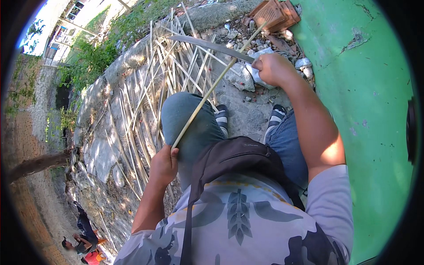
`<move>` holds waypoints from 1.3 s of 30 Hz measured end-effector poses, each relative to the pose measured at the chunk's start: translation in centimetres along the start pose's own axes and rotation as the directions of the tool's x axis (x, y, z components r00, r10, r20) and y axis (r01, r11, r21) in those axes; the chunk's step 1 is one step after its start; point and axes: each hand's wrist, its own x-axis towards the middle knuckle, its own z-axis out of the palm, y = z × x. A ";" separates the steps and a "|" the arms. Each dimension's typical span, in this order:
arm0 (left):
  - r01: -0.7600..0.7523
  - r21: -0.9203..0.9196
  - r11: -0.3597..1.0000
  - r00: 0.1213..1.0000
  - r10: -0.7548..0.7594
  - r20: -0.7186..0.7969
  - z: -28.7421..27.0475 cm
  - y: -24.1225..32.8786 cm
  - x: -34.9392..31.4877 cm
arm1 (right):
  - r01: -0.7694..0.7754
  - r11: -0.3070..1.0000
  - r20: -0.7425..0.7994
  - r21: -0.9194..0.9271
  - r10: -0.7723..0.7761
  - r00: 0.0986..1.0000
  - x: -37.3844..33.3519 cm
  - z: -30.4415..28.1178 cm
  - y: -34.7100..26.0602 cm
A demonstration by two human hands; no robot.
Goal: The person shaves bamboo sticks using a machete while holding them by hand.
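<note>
1. At far left, a dark trunk [39, 166] juts in from the edge; lower down, two people [84, 234] are near each other, one in dark clothes, one in red.
2. Next come pale strips [137, 115], strewn over the stony ground, crossing one another and heaped thickest beyond the worker's left knee [187, 117].
3. The left hand [163, 165] is closed around the near end of a stick [201, 102], thumb along its side.
4. That stick, thin and yellowish, slants over the left thigh, away from the worker and to the right, its far end in front of the bricks.
5. A long blade [207, 45] crosses the stick toward its far end, tip pointing left; from here I can't tell whether the edge touches it.
6. At the waist sits a black bag [240, 157]; beyond it, striped sandals [222, 118] are on both feet.
7. The right hand [274, 70] is clenched about the blade's handle, near some stones [240, 77].
8. Past these, reddish-brown bricks [274, 17] lie beside a scuffed green surface [366, 132], which fills the right side.
</note>
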 end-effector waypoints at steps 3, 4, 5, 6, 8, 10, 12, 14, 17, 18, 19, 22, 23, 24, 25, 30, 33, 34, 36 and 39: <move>-0.003 -0.016 1.000 1.000 0.003 0.028 -0.3 0.1 0.0 | 0.029 1.000 0.016 -0.002 -0.029 0.999 -1.3 1.0 -2.1; 0.002 -0.016 1.000 1.000 -0.002 0.028 -0.2 -0.2 -0.2 | 0.049 0.998 0.072 0.043 -0.052 0.996 -1.8 0.7 -3.4; 0.003 -0.030 1.000 1.000 -0.002 0.021 0.0 -0.5 -0.2 | 0.053 0.998 0.075 0.044 -0.056 0.996 -2.2 0.2 -4.4; -0.001 -0.045 0.999 1.000 0.002 0.017 0.1 -0.7 -0.3 | 0.072 0.997 0.104 0.027 -0.074 0.992 -2.7 -0.4 -5.1; -0.001 -0.044 0.999 1.000 0.001 0.015 0.0 -1.0 -0.2 | 0.097 0.995 0.138 0.012 -0.098 0.986 -2.0 -0.4 -4.9; -0.021 -0.052 0.998 0.999 0.022 0.024 0.1 -0.5 -0.1 | -0.001 1.000 0.134 -0.013 0.002 0.991 -0.6 -0.4 -2.0; -0.026 -0.012 1.000 0.999 0.026 0.024 -0.3 0.1 0.1 | -0.015 1.000 0.077 -0.007 0.015 0.997 0.0 -0.2 -0.9; -0.021 -0.023 0.999 1.000 0.022 0.020 -0.2 -0.1 0.2 | -0.030 1.000 -0.008 0.006 0.030 1.000 0.2 0.1 -0.7; -0.021 -0.021 1.000 1.000 0.021 0.021 -0.1 -0.2 0.3 | 0.015 0.994 0.037 0.109 -0.019 0.999 -0.7 1.6 -1.6; -0.011 -0.004 1.000 1.000 0.011 0.010 -0.1 -0.3 -0.1 | 0.104 0.994 0.037 0.045 -0.105 0.994 -1.7 1.1 -3.9; -0.009 0.002 1.000 1.000 0.009 0.010 -0.1 -0.4 -0.3 | 0.105 0.993 0.036 0.051 -0.107 0.994 -2.3 1.1 -4.9; -0.005 -0.083 0.997 1.000 0.005 0.000 0.5 -0.8 -0.5 | 0.241 0.968 0.064 -0.069 -0.237 0.969 -2.6 1.1 -5.5; -0.009 -0.073 0.997 1.000 0.009 0.000 0.1 -1.3 -0.2 | 0.238 0.969 0.057 -0.062 -0.235 0.970 -1.6 1.2 -4.8; -0.017 -0.091 0.996 1.000 0.018 0.013 0.0 -1.0 0.0 | 0.121 0.991 0.088 0.049 -0.125 0.988 -0.9 1.2 -3.6; -0.026 -0.114 0.993 0.999 0.028 0.017 0.2 -0.7 0.4 | 0.003 0.989 0.126 0.148 -0.022 0.992 -0.2 1.3 -2.6; -0.018 -0.182 0.983 0.997 0.031 0.071 -0.1 -1.8 0.6 | -0.043 0.995 0.137 0.094 0.030 0.990 -1.0 0.8 -3.9; -0.006 -0.165 0.986 0.999 0.013 0.043 -0.2 -1.4 0.2 | 0.012 1.000 0.171 -0.010 -0.010 0.985 -2.0 -0.4 -5.8; -0.004 -0.166 0.986 0.999 0.012 0.048 -0.2 -1.4 0.1 | 0.010 1.000 0.175 -0.010 -0.008 0.985 -2.0 -0.5 -5.7; -0.005 -0.140 0.990 0.999 0.011 0.038 -0.1 -1.6 0.1 | 0.005 1.000 0.165 -0.001 -0.005 0.986 -1.8 -0.5 -5.3; -0.045 -0.093 0.995 0.997 0.051 0.057 -0.4 -0.4 0.7 | -0.004 1.000 0.143 0.024 0.000 0.990 -0.2 -0.1 -1.9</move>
